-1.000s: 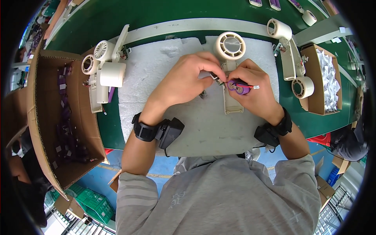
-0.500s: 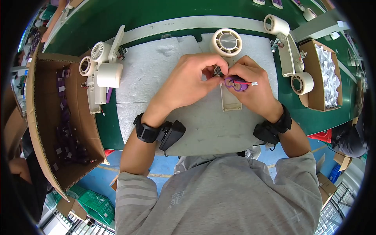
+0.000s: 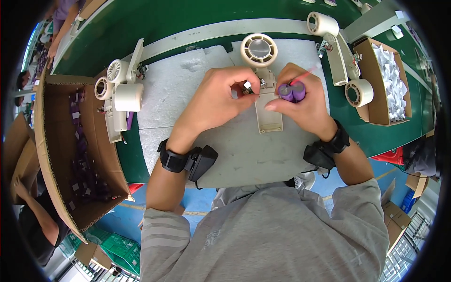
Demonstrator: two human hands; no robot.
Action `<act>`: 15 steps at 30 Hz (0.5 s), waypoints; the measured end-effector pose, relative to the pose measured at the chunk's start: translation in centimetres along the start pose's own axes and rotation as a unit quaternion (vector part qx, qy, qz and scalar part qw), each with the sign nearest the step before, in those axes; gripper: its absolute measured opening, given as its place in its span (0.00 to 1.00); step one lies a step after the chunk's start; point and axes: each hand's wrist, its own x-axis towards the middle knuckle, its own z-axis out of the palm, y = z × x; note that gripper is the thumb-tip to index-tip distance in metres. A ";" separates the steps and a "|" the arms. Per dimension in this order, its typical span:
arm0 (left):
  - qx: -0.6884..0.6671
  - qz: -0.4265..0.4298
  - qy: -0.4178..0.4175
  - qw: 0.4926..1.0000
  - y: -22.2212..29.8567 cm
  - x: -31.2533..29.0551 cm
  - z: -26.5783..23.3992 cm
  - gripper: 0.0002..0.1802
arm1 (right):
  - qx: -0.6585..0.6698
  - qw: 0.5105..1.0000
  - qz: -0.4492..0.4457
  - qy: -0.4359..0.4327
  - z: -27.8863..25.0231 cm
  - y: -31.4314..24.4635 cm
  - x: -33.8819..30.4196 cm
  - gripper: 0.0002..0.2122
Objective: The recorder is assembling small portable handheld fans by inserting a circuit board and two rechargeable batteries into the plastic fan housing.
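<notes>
Ahead of me lies an opened cream handheld fan, with its round ringed head at the far end and its hollow handle half pointing toward me. My left hand is closed at the fan's neck, thumb and forefinger pinching a small circuit board with a white connector; the fingers hide part of it. My right hand, just right of the handle, grips a purple battery pack of two cylindrical cells. The pack's ends face up, and a red wire rises from it, blurred.
White foam sheets cover the green bench. More cream fan parts stand at left and right. A large carton with purple packs is at far left; a smaller box of white pieces at right. Other people are at far left.
My hands have moved apart, the right one carrying the battery pack slightly right and turning its ends upward. The red wire has swung up. The whole bench appears shifted slightly left in view.
</notes>
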 end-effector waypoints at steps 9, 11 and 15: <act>-0.072 -0.016 -0.022 0.997 0.2 0.1 -0.2 0.05 | 0.044 0.996 0.075 0.021 0.1 -0.6 -0.1 0.09; -0.105 -0.048 -0.024 0.993 0.5 0.1 -0.4 0.06 | -0.016 1.000 0.018 -0.015 -0.1 -0.5 0.0 0.09; -0.105 -0.029 -0.021 0.994 0.1 0.1 -0.3 0.08 | -0.045 0.993 -0.057 -0.096 -0.2 -0.4 0.1 0.09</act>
